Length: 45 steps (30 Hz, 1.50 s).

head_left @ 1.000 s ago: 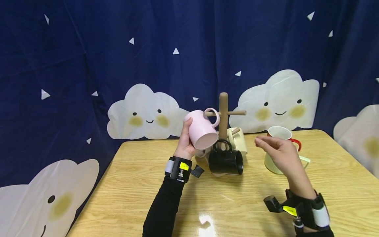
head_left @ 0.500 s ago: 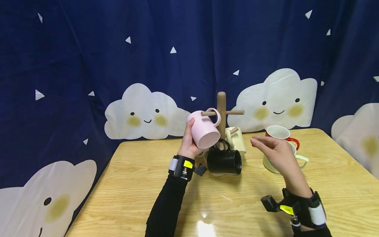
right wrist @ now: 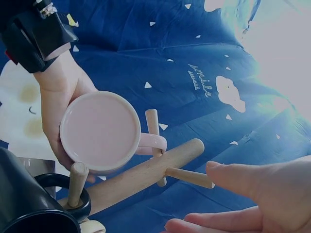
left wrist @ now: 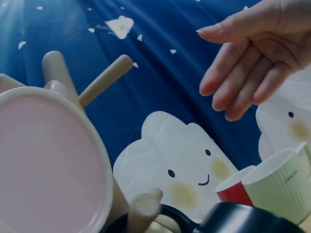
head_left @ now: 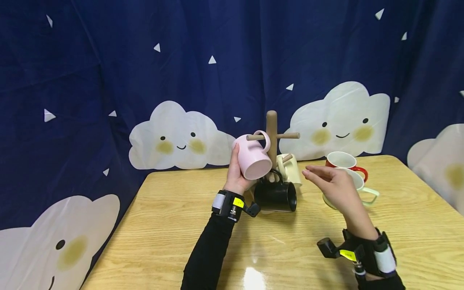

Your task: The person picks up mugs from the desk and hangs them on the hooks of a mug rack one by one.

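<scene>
My left hand (head_left: 237,175) grips a pink mug (head_left: 253,161) by its body, tilted with the mouth facing down and toward me. An upper left peg of the wooden mug tree (head_left: 271,123) appears to run through the mug's handle (head_left: 267,141). Below, a black mug (head_left: 273,196) hangs sideways by its handle from a lower peg. Behind it, a cream mug (head_left: 293,171) hangs on the right. My right hand (head_left: 338,189) is in the air right of the tree, holding nothing; its fingers are nearly straight in the left wrist view.
A red mug (head_left: 330,162) with a white inside and a pale green ribbed mug (left wrist: 277,184) stand behind my right hand. The upper right peg (head_left: 288,135) carries no mug. A dark blue cloud-print curtain (head_left: 203,24) hangs behind the wooden table (head_left: 174,225).
My left hand has moved slightly right with the pink mug, bringing its handle farther along the peg, whose tip now shows in front of the mug. The right hand has shifted slightly left.
</scene>
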Available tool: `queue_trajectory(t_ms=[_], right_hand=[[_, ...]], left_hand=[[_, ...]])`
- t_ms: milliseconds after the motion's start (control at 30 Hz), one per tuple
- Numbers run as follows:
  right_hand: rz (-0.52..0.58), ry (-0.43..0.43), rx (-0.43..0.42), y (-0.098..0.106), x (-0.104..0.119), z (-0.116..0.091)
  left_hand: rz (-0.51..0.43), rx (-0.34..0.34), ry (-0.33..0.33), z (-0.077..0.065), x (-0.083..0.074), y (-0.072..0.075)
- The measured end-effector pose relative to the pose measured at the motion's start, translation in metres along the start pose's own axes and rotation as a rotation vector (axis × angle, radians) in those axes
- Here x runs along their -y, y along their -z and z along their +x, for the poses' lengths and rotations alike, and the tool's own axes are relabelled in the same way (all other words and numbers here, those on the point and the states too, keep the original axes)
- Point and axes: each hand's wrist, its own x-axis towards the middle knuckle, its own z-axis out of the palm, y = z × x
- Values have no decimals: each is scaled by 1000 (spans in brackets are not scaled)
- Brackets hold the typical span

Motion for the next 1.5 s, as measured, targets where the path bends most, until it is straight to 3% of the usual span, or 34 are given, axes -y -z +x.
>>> queue_trajectory(t_ms=[67, 233, 467, 667, 833, 967, 1100, 1300, 1500], right_hand=[[-4, 1, -3, -1, 0, 0], [-15, 19, -1, -3, 0, 1], [-27, 22, 29, -4, 0, 1], [-27, 23, 40, -4, 0, 1], [-33, 13, 47, -5, 1, 1], [-33, 12, 55, -6, 1, 2], [-49, 18, 49, -4, -2, 2], [-54, 20, 14, 2, -8, 3], [-76, 20, -5, 4, -12, 6]], left_hand=[[-13, 7, 6, 0, 1, 0], [48, 12, -62, 0, 3, -1], [355, -77, -184, -5, -1, 0], [463, -83, -154, -9, -6, 3], [449, -131, -132, -13, -13, 10], [433, -133, -159, -23, -28, 23], [373, -116, -206, -45, -51, 40], [282, -164, -331, -82, -89, 67], [128, -174, -381, -104, -110, 80]])
